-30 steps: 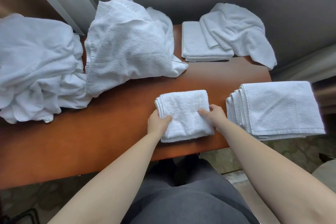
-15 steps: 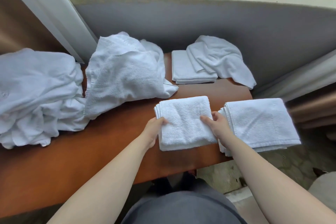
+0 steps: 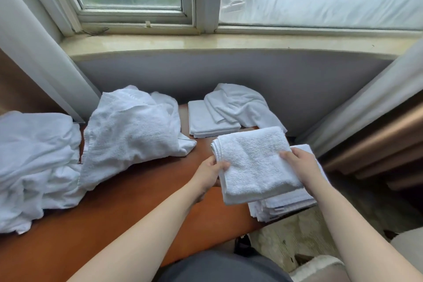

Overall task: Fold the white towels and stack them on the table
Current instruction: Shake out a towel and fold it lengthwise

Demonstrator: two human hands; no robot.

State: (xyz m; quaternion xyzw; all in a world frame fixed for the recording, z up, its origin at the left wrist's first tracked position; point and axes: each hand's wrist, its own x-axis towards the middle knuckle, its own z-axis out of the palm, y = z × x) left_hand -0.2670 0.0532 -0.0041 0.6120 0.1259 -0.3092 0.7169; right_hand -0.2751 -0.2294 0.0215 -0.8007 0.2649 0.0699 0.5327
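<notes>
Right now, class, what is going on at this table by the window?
A person is folding white towels. Both hands, left hand and right hand, grip a folded towel, holding it over the stack of folded towels at the right end of the wooden table. Unfolded towels lie heaped on the left, and another folded towel with a loose one on it sits at the back.

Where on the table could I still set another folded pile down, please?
Free: the wide bare strip of the table along its near edge, between the crumpled towel heap and the person's forearms. Crowded: the far right corner, with the folded stack and the back pile.
</notes>
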